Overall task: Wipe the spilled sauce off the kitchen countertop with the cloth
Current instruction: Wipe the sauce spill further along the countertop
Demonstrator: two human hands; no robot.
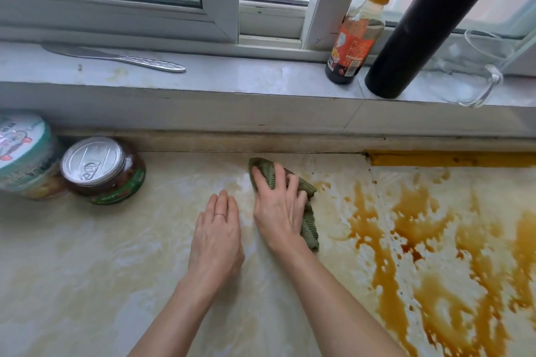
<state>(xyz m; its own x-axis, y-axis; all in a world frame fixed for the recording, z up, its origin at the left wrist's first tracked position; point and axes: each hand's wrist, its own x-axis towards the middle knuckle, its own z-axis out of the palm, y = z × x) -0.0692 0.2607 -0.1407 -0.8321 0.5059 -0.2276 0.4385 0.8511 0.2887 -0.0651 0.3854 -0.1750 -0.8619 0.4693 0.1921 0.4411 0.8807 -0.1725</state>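
Note:
A green ribbed cloth [309,222] lies on the pale marbled countertop [87,269] near the back wall. My right hand [278,209] presses down on it with fingers spread and slightly bent over the fabric. My left hand [216,238] rests flat on the counter just left of the cloth, fingers straight and together, holding nothing. Brown sauce [420,255] is smeared in streaks and puddles over the right half of the counter, starting just right of the cloth.
Two jars stand at the left: a ring-pull tin-lidded one [101,169] and a teal-lidded one [24,153]. On the window sill lie a knife [116,57], a sauce bottle [356,38], a tall dark cylinder [423,29] and a glass jug [478,66].

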